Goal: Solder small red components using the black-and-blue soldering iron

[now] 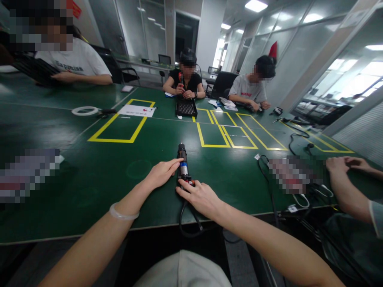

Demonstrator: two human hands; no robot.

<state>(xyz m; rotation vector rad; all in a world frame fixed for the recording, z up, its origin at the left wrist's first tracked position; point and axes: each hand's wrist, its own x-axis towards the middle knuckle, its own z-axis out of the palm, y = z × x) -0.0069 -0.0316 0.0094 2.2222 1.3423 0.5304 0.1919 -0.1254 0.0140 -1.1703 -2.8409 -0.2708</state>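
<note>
A slim, black corded power tool with a silver and blue middle lies on the green table in front of me, its narrow metal tip pointing away. My left hand comes in from the left, its fingers closed together and pressed on the tool's side near the middle. At the rear end, the fingers of my right hand grip the tool around a small red part. Fingers partly cover the tool's back, so details there are hidden. A black cord hangs from the rear over the table's near edge.
Yellow tape outlines mark the green table. A white paper and black tray lie farther off. Cables run on the right, near another person's hands. Several people sit around the table.
</note>
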